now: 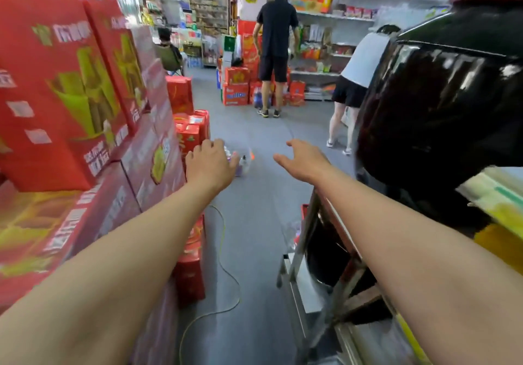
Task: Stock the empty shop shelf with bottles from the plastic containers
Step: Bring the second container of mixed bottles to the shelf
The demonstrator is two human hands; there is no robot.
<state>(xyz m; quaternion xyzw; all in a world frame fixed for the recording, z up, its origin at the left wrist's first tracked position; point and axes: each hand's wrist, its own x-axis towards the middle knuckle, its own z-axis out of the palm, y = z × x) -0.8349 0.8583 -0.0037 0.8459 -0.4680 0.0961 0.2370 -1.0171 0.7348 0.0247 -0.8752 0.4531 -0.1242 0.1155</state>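
Both my arms reach forward over a shop aisle. My left hand (210, 163) is seen from the back with its fingers curled downward. A clear plastic container (242, 160) with small purple and white items inside shows right at its fingertips. Blur hides whether the hand grips it or it lies on the floor beyond. My right hand (301, 160) is spread open, palm down, and holds nothing. No empty shelf shows near my hands.
Stacked red gift boxes (70, 95) line the left side. A large glossy black object (441, 104) and a metal stepladder (317, 265) crowd the right. A yellow cable (226, 294) lies on the grey floor. Two people (274, 53) stand at stocked shelves (334, 16) ahead.
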